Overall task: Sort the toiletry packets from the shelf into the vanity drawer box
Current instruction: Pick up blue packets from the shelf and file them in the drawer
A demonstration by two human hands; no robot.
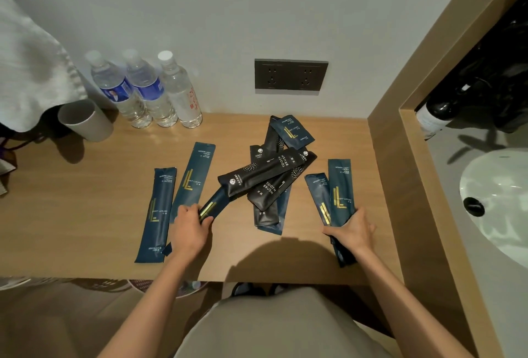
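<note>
Navy-blue with gold lettering, the long packet (213,205) gripped in the curled fingers of the left hand (190,226) slants away from the person, its far end tucked beneath the central pile (268,183). The right hand (353,232) clasps the near part of a pair of navy packets (340,194), which overlap side by side and point away from the body; their near ends stick out below the wrist. Between the hands, the pile consists of black toothbrush packets (258,172) crossed over further navy ones, with a small square navy sachet (292,132) at its far edge. Left of the left hand, two more navy packets (157,214) lie flat and nearly parallel, just beside each other. All packets rest on a light wooden shelf (85,200). Against the grey wall stand three clear water bottles (150,92), touching in a row; a grey paper cup (85,121) lies tipped beside them under a white towel (28,57). A dark double socket panel (291,76) sits on the wall above the pile. Beyond the wooden partition at right, a white wash basin (503,194) is partly in view.
</note>
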